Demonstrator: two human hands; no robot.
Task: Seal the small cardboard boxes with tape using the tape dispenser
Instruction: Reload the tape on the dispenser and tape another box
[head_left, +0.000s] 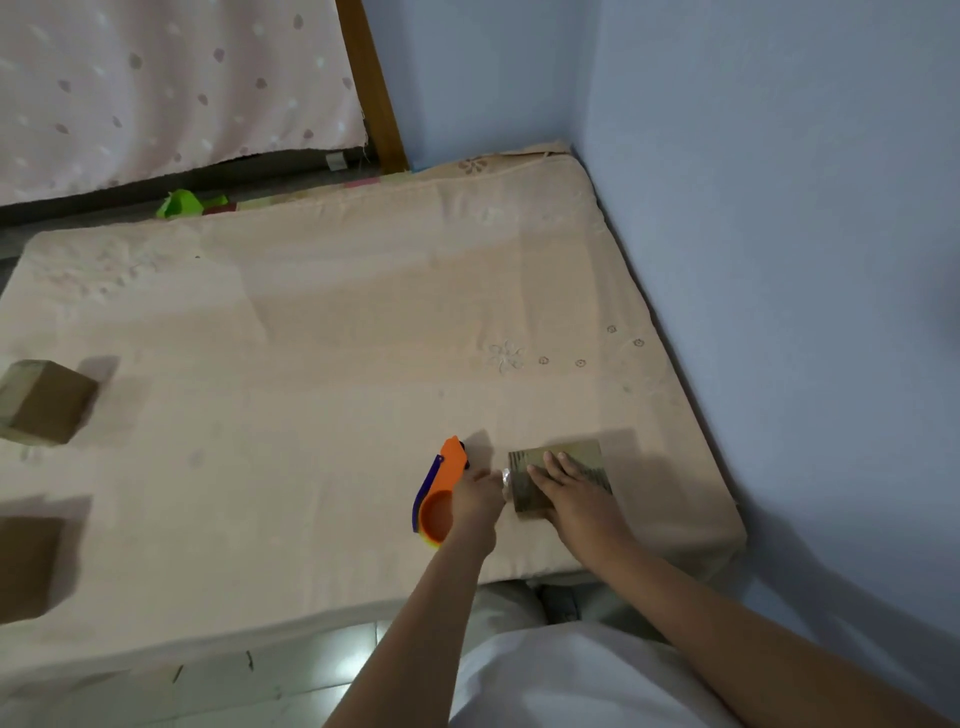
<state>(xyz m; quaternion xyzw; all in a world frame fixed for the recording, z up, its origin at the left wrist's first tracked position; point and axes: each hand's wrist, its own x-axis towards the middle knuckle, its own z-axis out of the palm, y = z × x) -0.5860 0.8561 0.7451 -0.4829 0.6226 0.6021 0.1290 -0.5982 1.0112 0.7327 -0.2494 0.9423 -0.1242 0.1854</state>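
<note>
A beige mattress (337, 332) fills the view, its right edge against a blue wall (779, 208). Two boxes (44, 402) sit at its far left edge, with wide bare sheet between them and the hands. Near the front right corner, the right hand (576, 493) presses flat, fingers straight, on a small box (582, 454). Just beside it, the left hand (475, 501) grips the orange dispenser (441, 493). No writing is legible.
</note>
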